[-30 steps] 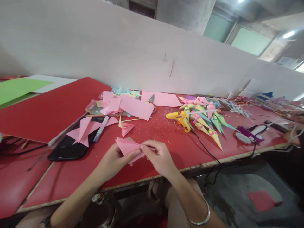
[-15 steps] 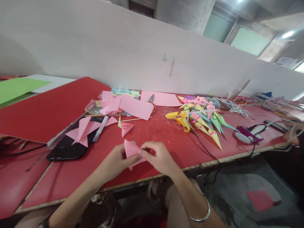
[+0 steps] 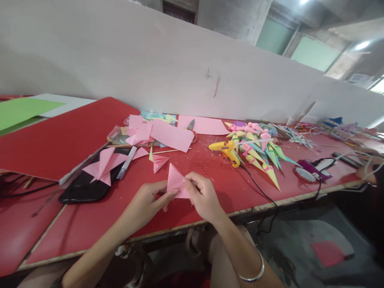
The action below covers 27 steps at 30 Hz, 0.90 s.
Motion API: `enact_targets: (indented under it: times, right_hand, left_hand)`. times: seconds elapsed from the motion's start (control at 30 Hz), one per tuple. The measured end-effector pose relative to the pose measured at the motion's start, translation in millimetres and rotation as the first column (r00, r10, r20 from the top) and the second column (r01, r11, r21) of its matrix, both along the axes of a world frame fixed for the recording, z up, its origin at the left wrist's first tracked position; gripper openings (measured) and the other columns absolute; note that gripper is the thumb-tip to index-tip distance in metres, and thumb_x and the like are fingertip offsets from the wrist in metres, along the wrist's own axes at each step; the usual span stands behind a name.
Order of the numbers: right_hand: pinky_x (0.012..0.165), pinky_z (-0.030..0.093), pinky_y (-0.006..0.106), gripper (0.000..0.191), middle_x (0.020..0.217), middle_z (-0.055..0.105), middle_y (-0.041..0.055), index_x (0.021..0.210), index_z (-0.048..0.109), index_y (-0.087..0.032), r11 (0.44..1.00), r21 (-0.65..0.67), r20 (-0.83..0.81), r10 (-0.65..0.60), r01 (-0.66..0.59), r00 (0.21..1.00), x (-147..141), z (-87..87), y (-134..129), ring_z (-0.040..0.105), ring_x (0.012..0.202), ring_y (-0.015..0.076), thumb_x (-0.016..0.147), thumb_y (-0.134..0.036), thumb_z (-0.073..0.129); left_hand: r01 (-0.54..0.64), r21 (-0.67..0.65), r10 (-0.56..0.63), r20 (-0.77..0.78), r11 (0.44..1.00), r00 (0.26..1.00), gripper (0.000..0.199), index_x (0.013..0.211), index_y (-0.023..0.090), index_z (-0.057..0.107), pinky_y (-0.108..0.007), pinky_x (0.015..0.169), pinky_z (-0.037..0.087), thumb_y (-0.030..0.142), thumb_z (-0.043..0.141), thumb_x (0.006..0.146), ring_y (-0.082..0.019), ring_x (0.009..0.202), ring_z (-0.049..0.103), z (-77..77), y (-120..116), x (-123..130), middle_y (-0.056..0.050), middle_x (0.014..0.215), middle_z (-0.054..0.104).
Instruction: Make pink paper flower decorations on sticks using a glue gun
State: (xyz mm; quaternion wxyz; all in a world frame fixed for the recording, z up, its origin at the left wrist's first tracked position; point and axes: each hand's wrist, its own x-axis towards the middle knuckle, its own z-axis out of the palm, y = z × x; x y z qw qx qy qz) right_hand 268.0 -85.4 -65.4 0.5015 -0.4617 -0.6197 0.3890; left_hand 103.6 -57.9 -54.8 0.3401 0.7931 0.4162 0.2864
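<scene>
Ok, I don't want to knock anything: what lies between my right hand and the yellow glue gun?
The head view shows only red tabletop with small scraps between your right hand and the glue gun.

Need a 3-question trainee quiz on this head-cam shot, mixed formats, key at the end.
1. Multiple choice: what do the left hand and right hand hold between them?
A) the scissors
B) a folded pink sheet
C) the marker pen

2. True or false: neither of those hands touches the yellow glue gun.

3. Fill in the colour: the pink star-shaped paper lies partly over a flat ____ object.

Key:
1. B
2. True
3. black
</scene>
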Motion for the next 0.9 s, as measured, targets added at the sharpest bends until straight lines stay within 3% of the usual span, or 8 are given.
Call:
enact_targets:
  times: [0.2,0.33,0.47,0.6,0.77,0.9]
  right_hand:
    - [0.042,0.025,0.019,0.022,0.051,0.035,-0.0085,0.070,0.047,-0.020,0.999,-0.011,-0.061,-0.035,0.034,0.998,-5,0.1,0,0.034,0.041,0.0060,0.087,-0.034,0.046]
    - [0.040,0.026,0.018,0.021,0.046,0.035,-0.0097,0.070,0.047,-0.020,0.997,-0.075,-0.120,0.008,-0.017,0.993,-5,-0.3,1,0.035,0.038,0.0060,0.086,-0.034,0.047]
    - [0.041,0.030,0.017,0.021,0.042,0.039,-0.0099,0.071,0.047,-0.021,0.988,-0.133,-0.141,0.057,-0.076,0.988,-2,-2.3,3,0.037,0.037,0.0064,0.087,-0.035,0.044]
    - [0.044,0.035,0.018,0.019,0.049,0.048,-0.0068,0.072,0.049,-0.020,0.985,-0.140,-0.100,0.085,-0.099,0.991,0,-3.4,4,0.045,0.044,0.0079,0.086,-0.032,0.046]
    - [0.054,0.040,0.021,0.023,0.057,0.056,-0.0021,0.064,0.055,-0.016,0.989,-0.103,0.065,0.118,-0.111,0.991,2,-1.2,3,0.054,0.057,0.0113,0.083,-0.030,0.053]
    - [0.056,0.042,0.022,0.031,0.060,0.062,0.0007,0.069,0.061,-0.016,0.985,-0.088,0.075,0.153,-0.146,0.985,4,-1.1,2,0.058,0.058,0.0124,0.089,-0.034,0.047]
  left_hand:
    - [0.009,-0.051,-0.007,0.041,0.999,0.999,0.045,0.044,0.019,0.044,-0.018,0.039,0.030,0.041,0.045,0.083,-0.008,0.033,0.041,-2.9,0,-3,0.005,0.034,0.046]
    - [0.023,-0.113,-0.018,0.052,0.993,0.999,0.044,0.045,0.020,0.043,-0.019,0.039,0.031,0.041,0.044,0.083,-0.008,0.033,0.041,-0.9,0,-3,0.005,0.034,0.047]
    - [-0.025,0.002,0.025,0.025,1.000,0.999,0.040,0.049,0.020,0.048,-0.020,0.047,0.036,0.041,0.042,0.082,-0.011,0.044,0.049,3.4,1,0,0.004,0.043,0.051]
    - [-0.111,0.139,0.116,-0.031,0.984,0.993,0.039,0.048,0.020,0.042,-0.021,0.047,0.033,0.040,0.044,0.081,-0.011,0.045,0.045,5.2,0,1,0.005,0.044,0.047]
    - [-0.008,0.128,0.017,-0.073,0.992,0.997,0.038,0.050,0.020,0.046,-0.021,0.048,0.033,0.037,0.042,0.083,-0.010,0.045,0.046,6.2,-1,0,0.005,0.045,0.050]
    - [-0.001,0.111,0.010,-0.087,0.994,0.996,0.038,0.050,0.020,0.049,-0.021,0.048,0.033,0.037,0.045,0.083,-0.010,0.043,0.048,7.4,0,-3,0.005,0.044,0.053]
